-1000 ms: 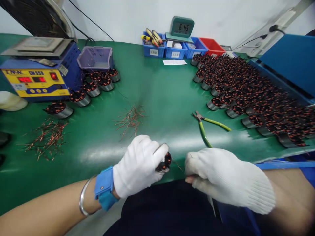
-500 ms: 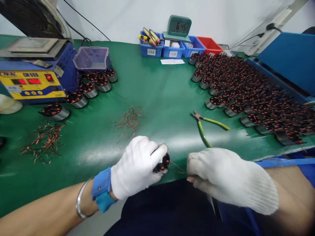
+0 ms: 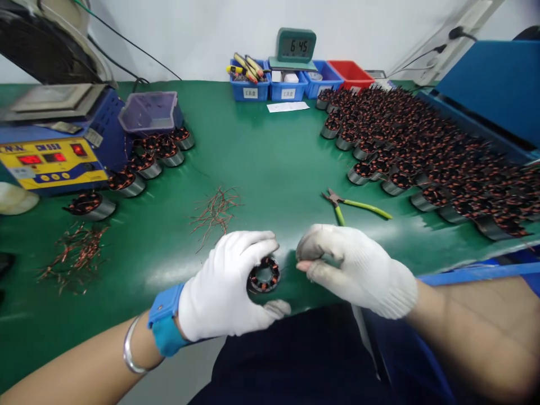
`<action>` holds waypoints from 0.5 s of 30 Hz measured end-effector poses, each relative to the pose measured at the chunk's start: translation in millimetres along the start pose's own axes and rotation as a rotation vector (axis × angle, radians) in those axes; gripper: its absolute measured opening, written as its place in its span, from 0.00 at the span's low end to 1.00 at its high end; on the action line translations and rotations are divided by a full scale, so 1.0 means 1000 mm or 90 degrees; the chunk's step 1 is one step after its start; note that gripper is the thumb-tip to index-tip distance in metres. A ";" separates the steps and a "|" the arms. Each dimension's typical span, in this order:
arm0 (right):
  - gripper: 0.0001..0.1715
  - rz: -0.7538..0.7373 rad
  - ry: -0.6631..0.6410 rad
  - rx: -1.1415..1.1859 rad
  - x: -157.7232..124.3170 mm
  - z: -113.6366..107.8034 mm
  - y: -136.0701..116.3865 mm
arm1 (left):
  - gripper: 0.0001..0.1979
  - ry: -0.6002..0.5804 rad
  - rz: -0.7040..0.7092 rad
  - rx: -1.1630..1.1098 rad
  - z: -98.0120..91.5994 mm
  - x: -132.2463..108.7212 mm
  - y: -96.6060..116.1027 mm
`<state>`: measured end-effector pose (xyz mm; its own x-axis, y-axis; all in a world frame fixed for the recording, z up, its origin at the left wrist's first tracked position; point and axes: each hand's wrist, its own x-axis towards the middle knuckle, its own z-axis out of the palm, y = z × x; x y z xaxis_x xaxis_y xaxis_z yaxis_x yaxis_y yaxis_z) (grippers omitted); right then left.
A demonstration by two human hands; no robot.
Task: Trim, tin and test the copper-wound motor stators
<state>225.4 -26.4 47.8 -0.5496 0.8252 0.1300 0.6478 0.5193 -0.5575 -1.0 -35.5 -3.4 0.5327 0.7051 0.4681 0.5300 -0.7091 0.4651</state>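
A small motor stator [image 3: 264, 275], a ring with copper windings and black insulation, lies on the green bench with its opening facing up. My left hand [image 3: 230, 284], in a white glove, curves about it with thumb and fingers spread apart; the thumb is clear of the ring. To the right of the stator, my right hand [image 3: 341, 267] is gloved too, one fingertip bare. Its thumb and fingertips come together in a pinch, and anything between them is too small to make out. Green-handled cutting pliers [image 3: 337, 203] rest just beyond my right hand, jaws apart.
Loose copper wire bits [image 3: 217, 212] lie beyond my left hand, with another heap [image 3: 78, 253] farther left. A row of stators [image 3: 143, 165] lines the yellow-fronted machine [image 3: 53, 165]. Many stators [image 3: 405, 146] crowd the right. Blue bins [image 3: 250, 91] and a clock [image 3: 296, 45] stand behind.
My left hand has opened from its grip, and the stator now lies flat with its opening up. My right hand has moved left and up, its fingers partly covering the pliers' handle.
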 end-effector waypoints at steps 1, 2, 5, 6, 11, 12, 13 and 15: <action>0.04 0.008 0.015 0.005 0.002 0.002 0.002 | 0.31 0.021 0.007 -0.005 0.000 0.001 0.001; 0.04 0.012 0.022 0.009 0.004 0.004 0.003 | 0.24 0.034 0.011 -0.014 0.001 0.002 0.003; 0.04 0.017 0.023 0.003 0.005 0.005 0.004 | 0.06 0.034 -0.016 -0.088 0.002 0.004 0.006; 0.04 0.015 0.017 -0.002 0.005 0.004 0.004 | 0.06 0.023 -0.042 -0.130 0.001 0.005 0.005; 0.05 0.025 -0.049 -0.035 0.004 -0.005 0.004 | 0.04 -0.044 -0.179 -0.306 -0.007 0.012 -0.003; 0.05 0.022 -0.056 -0.038 0.003 -0.006 0.004 | 0.04 -0.048 -0.188 -0.323 -0.009 0.013 -0.005; 0.05 0.017 -0.059 -0.041 0.003 -0.007 0.004 | 0.04 -0.050 -0.196 -0.334 -0.009 0.014 -0.007; 0.05 0.001 -0.056 -0.045 0.000 -0.007 0.004 | 0.03 -0.043 -0.207 -0.349 -0.009 0.016 -0.008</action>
<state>231.4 -22.6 51.4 -0.5905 0.8052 0.0551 0.6830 0.5349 -0.4974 -2.7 -18.6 7.4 0.4517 0.8698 0.1985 0.2659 -0.3437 0.9006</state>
